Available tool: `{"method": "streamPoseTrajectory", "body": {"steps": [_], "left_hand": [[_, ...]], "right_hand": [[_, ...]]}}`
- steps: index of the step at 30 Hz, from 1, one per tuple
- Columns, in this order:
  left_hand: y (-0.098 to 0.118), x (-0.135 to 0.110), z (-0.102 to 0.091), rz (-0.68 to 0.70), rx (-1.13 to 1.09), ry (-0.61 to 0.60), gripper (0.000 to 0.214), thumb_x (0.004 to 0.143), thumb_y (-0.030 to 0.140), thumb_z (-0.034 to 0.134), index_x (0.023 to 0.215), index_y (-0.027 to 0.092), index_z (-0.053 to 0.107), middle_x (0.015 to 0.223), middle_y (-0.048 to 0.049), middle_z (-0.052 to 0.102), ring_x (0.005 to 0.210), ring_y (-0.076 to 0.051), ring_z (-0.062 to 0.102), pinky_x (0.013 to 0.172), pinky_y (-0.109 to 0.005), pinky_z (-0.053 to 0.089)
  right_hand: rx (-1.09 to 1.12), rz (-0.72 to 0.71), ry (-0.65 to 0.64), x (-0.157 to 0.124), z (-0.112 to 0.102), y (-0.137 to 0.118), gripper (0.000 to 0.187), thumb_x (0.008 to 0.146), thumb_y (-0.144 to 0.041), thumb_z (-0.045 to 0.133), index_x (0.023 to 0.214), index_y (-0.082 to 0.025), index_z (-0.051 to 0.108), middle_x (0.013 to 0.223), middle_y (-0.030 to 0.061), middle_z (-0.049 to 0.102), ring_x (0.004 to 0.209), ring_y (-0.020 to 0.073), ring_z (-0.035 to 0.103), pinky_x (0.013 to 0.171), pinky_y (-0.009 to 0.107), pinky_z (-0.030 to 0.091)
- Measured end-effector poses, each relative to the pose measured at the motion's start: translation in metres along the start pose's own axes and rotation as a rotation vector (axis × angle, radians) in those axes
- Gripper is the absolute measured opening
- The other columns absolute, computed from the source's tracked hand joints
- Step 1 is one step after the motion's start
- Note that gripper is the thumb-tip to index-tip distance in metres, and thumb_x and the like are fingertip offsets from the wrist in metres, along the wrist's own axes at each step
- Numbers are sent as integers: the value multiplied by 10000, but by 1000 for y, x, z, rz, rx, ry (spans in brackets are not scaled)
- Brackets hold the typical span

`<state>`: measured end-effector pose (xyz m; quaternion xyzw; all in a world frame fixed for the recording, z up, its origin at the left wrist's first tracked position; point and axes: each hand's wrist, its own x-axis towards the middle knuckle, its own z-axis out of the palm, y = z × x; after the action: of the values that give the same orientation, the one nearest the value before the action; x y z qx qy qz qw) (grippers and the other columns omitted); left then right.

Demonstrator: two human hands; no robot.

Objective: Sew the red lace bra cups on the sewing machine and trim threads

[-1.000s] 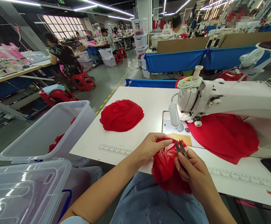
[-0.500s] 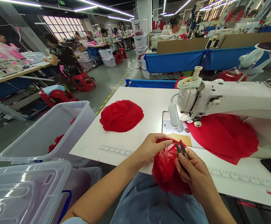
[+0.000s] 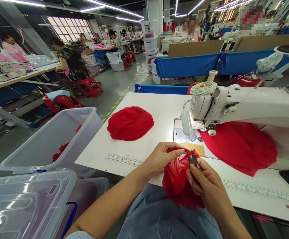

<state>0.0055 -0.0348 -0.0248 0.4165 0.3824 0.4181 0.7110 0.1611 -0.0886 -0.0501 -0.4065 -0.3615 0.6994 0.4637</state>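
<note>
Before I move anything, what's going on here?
A person's bare left hand grips the upper part of a bunched red fabric piece, while the right hand holds small dark metal scissors, blades apart, near its top edge. Whether they are cutting can't be told. The held piece hangs at the near edge of the white table with ruler markings. A rounded red cloth lies farther left, and a larger red cloth lies partly beneath the white sewing machine.

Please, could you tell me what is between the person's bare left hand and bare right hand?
In the head view, between left hand and right hand are crumpled red fabric and small dark metal snips, whose blades stand slightly apart.
</note>
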Motion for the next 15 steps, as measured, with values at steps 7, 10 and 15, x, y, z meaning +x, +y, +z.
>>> {"method": "streamPoseTrajectory", "body": {"steps": [7, 10, 15], "left_hand": [[1, 0, 0, -1, 11, 3, 226, 719, 324, 797, 847, 140, 767, 804, -51, 736, 781, -136, 638, 770, -230, 485], [1, -1, 0, -4, 16, 6, 227, 719, 326, 796, 851, 143, 768, 820, -53, 738, 785, -139, 639, 769, -233, 485], [1, -2, -1, 14, 32, -16, 215, 744, 319, 777, 878, 151, 769, 842, -50, 740, 804, -135, 640, 780, -228, 481]], "right_hand": [[-5, -9, -6, 1, 0, 0, 353, 867, -491, 643, 768, -197, 476, 557, -80, 486, 384, -6, 190, 376, 157, 94], [-8, 4, -3, 0, 0, -1, 355, 864, -492, 647, 772, -197, 472, 555, -83, 479, 387, -5, 196, 381, 158, 99], [-15, 8, 4, 1, 1, -1, 365, 854, -501, 655, 772, -198, 469, 559, -81, 486, 384, -4, 196, 380, 160, 101]]}}
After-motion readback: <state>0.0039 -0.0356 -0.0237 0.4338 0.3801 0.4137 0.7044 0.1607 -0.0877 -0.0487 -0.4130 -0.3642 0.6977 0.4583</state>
